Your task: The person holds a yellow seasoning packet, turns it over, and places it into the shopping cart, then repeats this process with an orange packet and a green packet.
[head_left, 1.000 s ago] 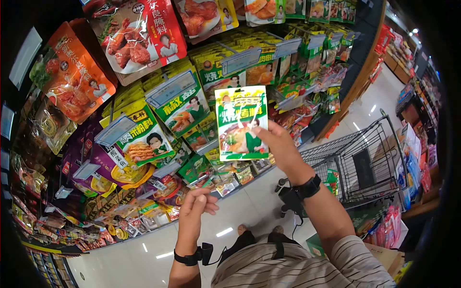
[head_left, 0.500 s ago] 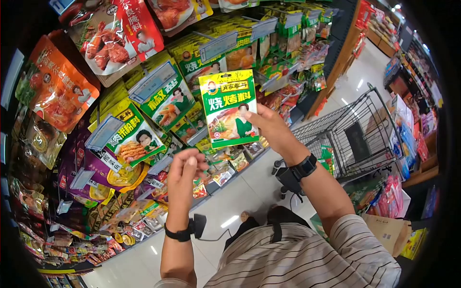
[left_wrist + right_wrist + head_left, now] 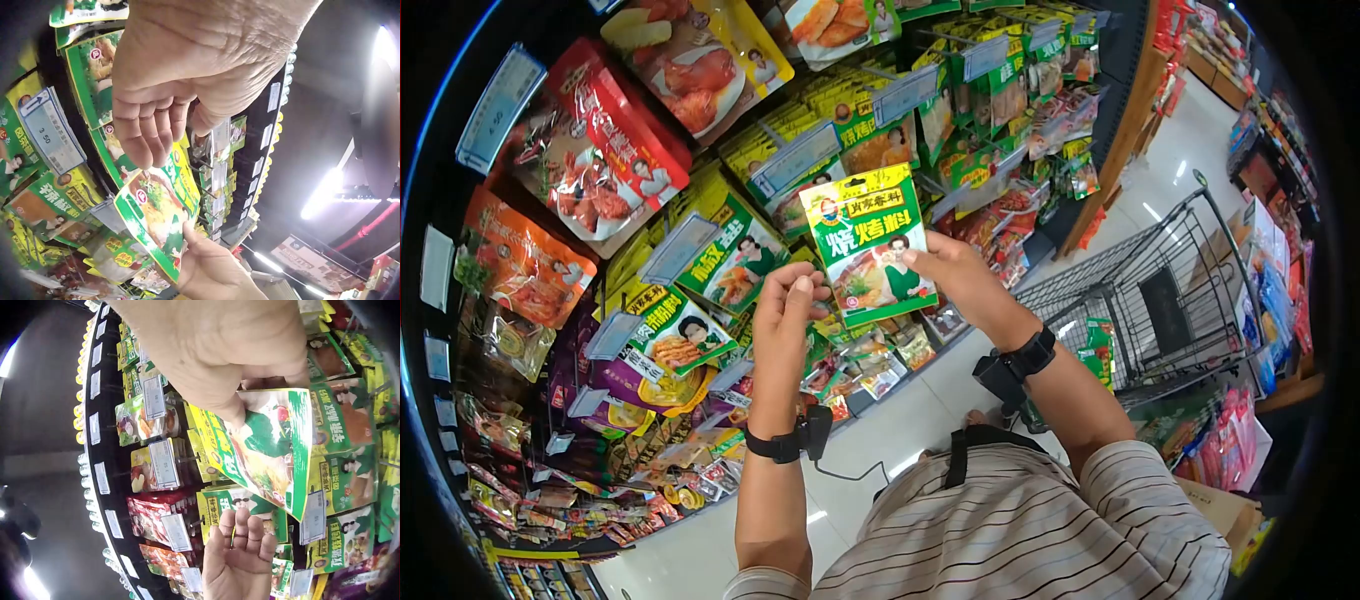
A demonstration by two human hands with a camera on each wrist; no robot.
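Note:
My right hand (image 3: 975, 285) pinches a green, yellow and white seasoning packet (image 3: 862, 270) by its right edge, thumb on the printed front. The packet stands nearly upright in front of the shelf, its picture of a dish and a person facing me. Close by its left edge is my left hand (image 3: 783, 305), fingers loosely bent and holding nothing. In the left wrist view those fingertips (image 3: 150, 156) overlap the packet's edge. The right wrist view shows the right thumb (image 3: 232, 414) across the packet's face, the other fingers mostly hidden behind it.
Hanging seasoning packets (image 3: 730, 255) and price tags (image 3: 680, 250) fill the rack ahead. Larger red marinade pouches (image 3: 590, 190) hang at upper left. On the right stands a wire shopping cart (image 3: 1150, 310) with green packets (image 3: 1098, 350) in it.
The left hand has come up and closer to the packet's left edge. The right hand still pinches the packet, which now tilts slightly. The head view has shifted along the rack.

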